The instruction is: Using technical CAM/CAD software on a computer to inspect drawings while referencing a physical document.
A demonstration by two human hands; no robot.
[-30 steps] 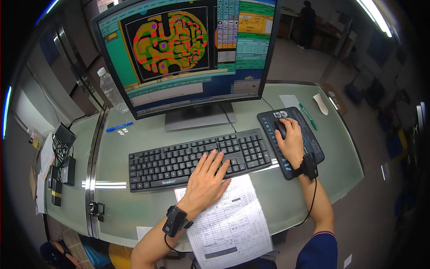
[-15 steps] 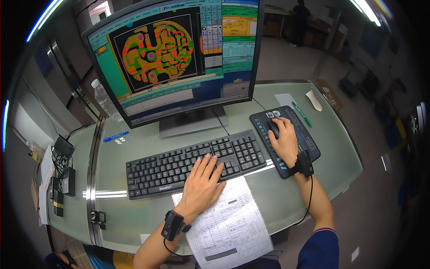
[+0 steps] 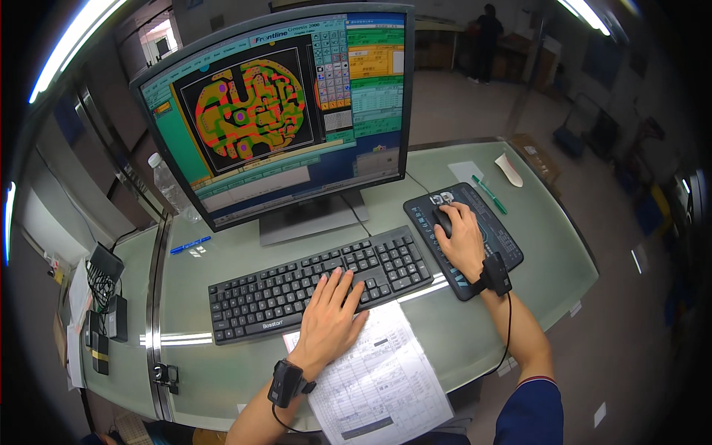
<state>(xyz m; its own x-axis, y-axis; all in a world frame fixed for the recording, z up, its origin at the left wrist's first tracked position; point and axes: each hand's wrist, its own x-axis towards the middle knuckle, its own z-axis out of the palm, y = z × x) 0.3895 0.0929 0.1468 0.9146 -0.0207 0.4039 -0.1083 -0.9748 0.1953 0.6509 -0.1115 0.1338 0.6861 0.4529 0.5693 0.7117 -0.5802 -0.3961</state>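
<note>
My left hand (image 3: 330, 320) rests with fingers spread over the right part of a black keyboard (image 3: 252, 300), its fingertips on the keys and its palm over the top of a printed form sheet (image 3: 382, 382). With my right hand (image 3: 464, 239) I hold a black computer mouse (image 3: 440, 221), fingers curved over it, on a dark patterned mouse pad (image 3: 501, 239). A monitor (image 3: 252, 122) stands behind the keyboard, showing a round red and green circuit layout on black. Each wrist wears a black strapped device with a cable.
The pale green glass desk (image 3: 185, 297) holds a blue pen (image 3: 190, 245), a green pen (image 3: 489, 194) and a clear plastic bottle (image 3: 167, 182). Black adapters (image 3: 116, 317) with coiled cables lie at the left. A person (image 3: 486, 43) stands far back near another table.
The whole view has tilted slightly, so the monitor and desk sit a little lower and further left. Both hands keep their places on keyboard and mouse.
</note>
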